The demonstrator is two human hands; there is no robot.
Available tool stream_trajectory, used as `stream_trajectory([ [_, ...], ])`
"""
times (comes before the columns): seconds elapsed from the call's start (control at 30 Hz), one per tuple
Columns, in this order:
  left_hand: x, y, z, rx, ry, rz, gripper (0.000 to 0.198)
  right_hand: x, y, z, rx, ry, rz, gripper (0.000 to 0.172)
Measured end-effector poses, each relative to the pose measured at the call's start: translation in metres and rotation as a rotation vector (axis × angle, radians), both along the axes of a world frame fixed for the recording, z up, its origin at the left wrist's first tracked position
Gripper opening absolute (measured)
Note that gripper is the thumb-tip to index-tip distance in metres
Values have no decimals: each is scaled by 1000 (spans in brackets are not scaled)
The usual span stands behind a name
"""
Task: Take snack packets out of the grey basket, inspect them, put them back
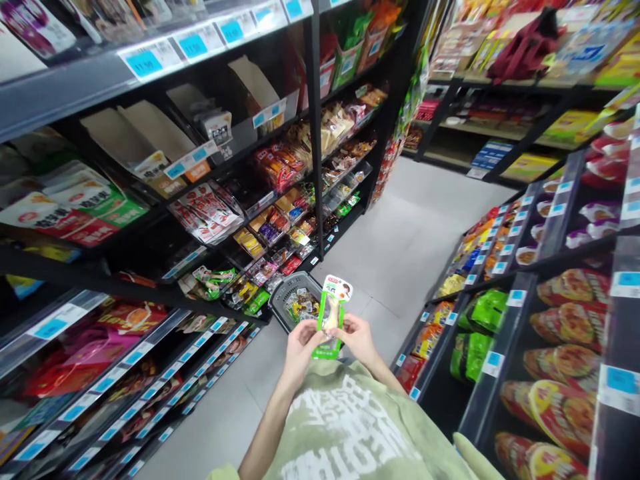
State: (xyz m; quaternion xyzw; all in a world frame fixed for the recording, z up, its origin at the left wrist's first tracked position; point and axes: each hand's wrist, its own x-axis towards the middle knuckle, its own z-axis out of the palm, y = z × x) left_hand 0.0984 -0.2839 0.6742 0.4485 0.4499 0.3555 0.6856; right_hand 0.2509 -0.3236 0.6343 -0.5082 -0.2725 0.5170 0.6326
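Between both hands, in front of my chest, is a green and white snack packet [331,305] with a clear window that shows a pale piece of food. My left hand [303,343] pinches its left edge low down. My right hand [356,335] pinches the right edge, with the thumb across the front. Just beyond the packet, on the floor, stands a grey plastic basket [278,301] holding several small wrapped packets [303,305]. My hands partly cover the basket's near side.
Shelves of bagged snacks [210,213] with price tags line the left. On the right are shelves with noodle bowls [565,360] and green bags [473,357]. The grey tiled floor [395,220] runs between them to a far shelf with a dark red bag [525,47].
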Motion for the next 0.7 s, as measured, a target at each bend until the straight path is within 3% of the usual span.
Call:
stream_trajectory([
  [0.2,11,29,26,77,-2,-33,38,-12,-1,1,-26,-23,171,33],
  [0.3,16,41,30,75,58,-60,35,-14,-2,-2,-35,-15,218,35],
  [0.7,30,47,5,67,100,70,32,-7,-3,-10,-19,-21,266,39],
])
